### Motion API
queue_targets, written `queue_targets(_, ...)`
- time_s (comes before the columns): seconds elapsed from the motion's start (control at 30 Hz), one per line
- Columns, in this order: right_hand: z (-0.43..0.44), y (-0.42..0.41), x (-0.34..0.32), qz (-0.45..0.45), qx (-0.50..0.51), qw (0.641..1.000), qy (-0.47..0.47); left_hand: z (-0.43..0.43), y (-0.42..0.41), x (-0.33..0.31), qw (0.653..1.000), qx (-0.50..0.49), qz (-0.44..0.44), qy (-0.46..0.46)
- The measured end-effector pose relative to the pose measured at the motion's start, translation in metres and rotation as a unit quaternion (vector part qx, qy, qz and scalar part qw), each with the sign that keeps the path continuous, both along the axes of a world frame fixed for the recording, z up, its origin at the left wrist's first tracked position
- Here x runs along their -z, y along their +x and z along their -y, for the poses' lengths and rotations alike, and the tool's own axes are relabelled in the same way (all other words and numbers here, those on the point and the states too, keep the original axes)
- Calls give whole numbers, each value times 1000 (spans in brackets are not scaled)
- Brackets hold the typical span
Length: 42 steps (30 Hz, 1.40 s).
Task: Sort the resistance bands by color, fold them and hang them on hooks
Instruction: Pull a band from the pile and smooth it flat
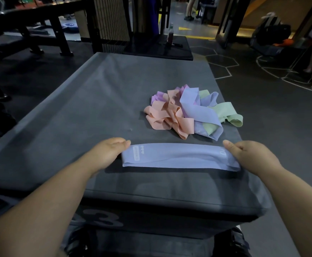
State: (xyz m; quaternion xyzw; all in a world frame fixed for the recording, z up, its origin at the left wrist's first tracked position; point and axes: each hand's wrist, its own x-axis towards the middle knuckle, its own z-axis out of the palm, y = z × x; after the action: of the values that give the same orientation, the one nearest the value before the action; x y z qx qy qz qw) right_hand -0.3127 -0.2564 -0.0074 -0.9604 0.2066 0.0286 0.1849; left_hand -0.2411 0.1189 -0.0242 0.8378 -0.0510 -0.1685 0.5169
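Head view: left hand (110,151) and right hand (247,154) each hold one end of a blue band (179,156), pulled out flat and level between them. Left fingers (124,142) curl round and pinch the left end, by the white printed label. Right fingers (229,145) pinch the right end, where the loop folds over. The band sits low over the near part of the dark padded tabletop (77,117) with a shadow under it; cannot tell if it touches. Beyond it, right of centre on the tabletop, is a loose pile (188,115) of tangled bands, apart from the held one: peach band (166,115) on the left, second blue band (197,110) draped across the middle, green band (227,114) on the right near the tabletop's right edge, purple band (158,96) poking out at the back. A large "3" (103,219) is on the near side of the pad. Far back, a bottle (170,33) stands upright on a dark platform (151,51). The floor (262,108) at right has white hexagon lines. Another person's legs (189,10) show at top.
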Motion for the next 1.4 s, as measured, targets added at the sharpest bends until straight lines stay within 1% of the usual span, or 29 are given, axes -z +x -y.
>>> queue_targets(0.07,0,1,1,-4,5,1000,-11,0,0,2,999,-4,-5,-35)
queue_targets(0.1,0,1,2,-4,3,1000,-17,1,0,3,1000,4,7,-25)
queue_targets(0.17,-1,2,5,5,-8,1000,-16,5,1,6,995,30,66,68)
queue_targets(0.23,-3,3,6,11,-27,1000,-2,7,4,12,975,41,136,170)
queue_targets(0.27,-4,4,7,7,-40,999,2,7,5,14,966,39,158,203)
queue_targets(0.37,-8,5,10,-1,-74,997,-6,4,8,18,956,37,160,245)
queue_targets(0.43,-12,6,12,18,-82,996,-14,6,8,18,951,45,162,261)
queue_targets(0.5,-13,6,14,46,-78,996,-16,10,6,16,951,45,162,259)
queue_targets(0.57,-12,6,14,57,-63,996,-12,12,7,12,961,41,136,236)
queue_targets(0.67,-10,4,12,43,-42,998,0,12,8,5,973,48,114,195)
queue_targets(0.73,-10,3,10,35,-38,999,6,12,7,5,976,27,112,187)
queue_targets(0.93,-9,-1,11,29,-41,999,-3,11,7,14,949,12,155,276)
queue_targets(1.1,-9,-3,12,26,-43,999,-10,13,1,13,941,-5,173,291)
queue_targets(1.3,-9,-3,17,44,-32,998,-15,18,-1,13,935,-27,179,304)
queue_targets(1.4,-11,-3,22,32,-30,998,-41,20,-3,15,933,-38,179,311)
